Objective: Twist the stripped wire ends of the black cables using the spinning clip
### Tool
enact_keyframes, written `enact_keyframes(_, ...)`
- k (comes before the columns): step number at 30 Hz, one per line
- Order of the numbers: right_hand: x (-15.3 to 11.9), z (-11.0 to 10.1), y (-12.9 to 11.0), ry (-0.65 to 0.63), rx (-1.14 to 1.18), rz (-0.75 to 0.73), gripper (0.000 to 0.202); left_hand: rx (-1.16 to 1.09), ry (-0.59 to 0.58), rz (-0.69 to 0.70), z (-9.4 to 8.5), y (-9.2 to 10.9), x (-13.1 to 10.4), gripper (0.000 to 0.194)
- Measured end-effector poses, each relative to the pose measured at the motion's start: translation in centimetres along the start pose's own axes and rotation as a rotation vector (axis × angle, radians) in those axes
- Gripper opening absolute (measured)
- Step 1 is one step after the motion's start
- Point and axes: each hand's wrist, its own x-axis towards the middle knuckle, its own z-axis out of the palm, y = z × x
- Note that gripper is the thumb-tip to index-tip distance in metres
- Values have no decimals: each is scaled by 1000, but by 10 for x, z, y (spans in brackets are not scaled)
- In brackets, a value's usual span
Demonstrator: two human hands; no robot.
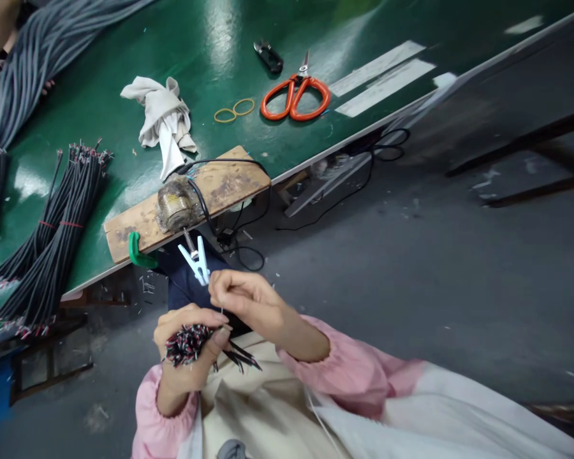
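My left hand point(184, 379) is closed around a bundle of thin black cables point(189, 345). Their stripped ends show red, white and black wires, and a few cables stick out past my thumb to the right. Just above it, my right hand point(263, 312) pinches a thin wire that runs down to my left thumb; its tip is hidden by my fingers. Close to those fingertips is a light blue clothespin point(199, 268), fixed on the shaft of a small motor point(176, 207). The motor is mounted on a wooden board point(234, 185) at the table's edge.
A green clamp point(141, 252) grips the board's left end. On the green table point(210, 70) lie tied black cable bundles point(64, 223), grey cables point(52, 57), a white cloth point(160, 118), rubber bands point(234, 111), orange-handled scissors point(295, 97) and small nippers point(268, 57). A person's hand shows at upper left.
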Motion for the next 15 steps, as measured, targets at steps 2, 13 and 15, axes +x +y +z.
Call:
enact_keyframes(2,10,-2,-5,140,-18,-8,40,-19,12,27,2,-3,-2,12)
enact_keyframes(13,60,16,-6,-87,249,195,55,80,230,146,11,-15,5,18)
enact_keyframes(15,61,15,-6,-75,268,189,53,87,253,129,13,-17,7,17)
